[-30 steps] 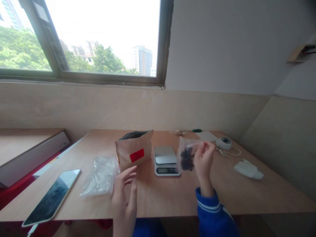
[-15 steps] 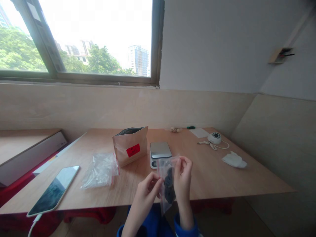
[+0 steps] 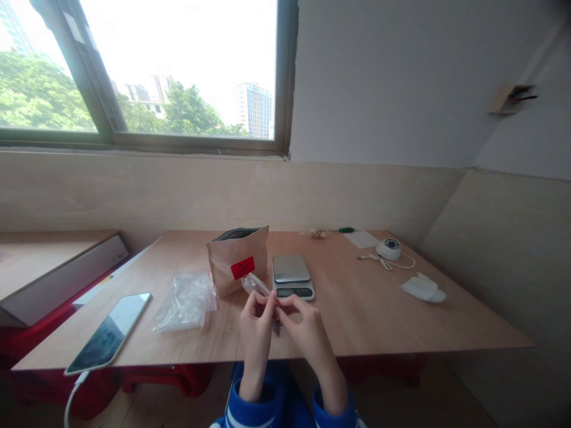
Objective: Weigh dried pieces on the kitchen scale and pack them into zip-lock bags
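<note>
My left hand [image 3: 256, 324] and my right hand [image 3: 301, 326] meet over the near edge of the wooden table [image 3: 366, 309]. Both pinch a small clear zip bag [image 3: 255, 285], whose top sticks up to the left above my fingers. The dark contents of the bag are mostly hidden between my hands. Just behind my hands stand a brown paper pouch with a red label [image 3: 238, 260], open at the top, and a small digital scale [image 3: 292, 276].
A pile of clear plastic bags [image 3: 187, 300] lies left of the pouch. A phone on a white cable [image 3: 109, 332] rests at the left table edge. At the far right are a white round device with a cord [image 3: 389, 248], a white cloth [image 3: 423, 288] and a paper sheet [image 3: 361, 239].
The right hand brought the small bag from beside the scale toward me. The left hand rose to meet it, and both hands now pinch it low over the table's front edge.
</note>
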`<action>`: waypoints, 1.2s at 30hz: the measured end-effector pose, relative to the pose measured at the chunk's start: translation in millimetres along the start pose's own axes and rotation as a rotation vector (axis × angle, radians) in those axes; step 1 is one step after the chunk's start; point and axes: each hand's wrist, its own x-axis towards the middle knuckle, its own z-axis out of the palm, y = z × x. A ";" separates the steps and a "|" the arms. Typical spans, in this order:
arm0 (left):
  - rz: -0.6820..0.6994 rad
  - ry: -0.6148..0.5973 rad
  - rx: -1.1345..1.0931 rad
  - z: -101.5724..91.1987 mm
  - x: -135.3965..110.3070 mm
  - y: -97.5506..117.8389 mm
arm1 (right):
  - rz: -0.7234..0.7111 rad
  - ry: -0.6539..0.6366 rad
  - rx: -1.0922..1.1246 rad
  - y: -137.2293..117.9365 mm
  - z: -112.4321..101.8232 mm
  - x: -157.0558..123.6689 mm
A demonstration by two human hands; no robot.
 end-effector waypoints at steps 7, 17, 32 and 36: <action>0.015 -0.068 -0.006 -3.1 -4.4 -6.2 | 0.038 0.027 0.093 1.8 0.7 -1.9; 0.046 -0.084 0.038 -1.6 -10.8 -4.2 | 0.087 0.247 0.158 3.0 15.2 -5.2; 0.037 -0.399 0.155 -31.4 -15.6 12.8 | 0.172 0.614 0.287 21.8 -15.1 1.0; 0.076 -0.368 0.029 -36.5 -6.4 -2.7 | 0.193 0.590 0.353 8.1 -15.2 1.9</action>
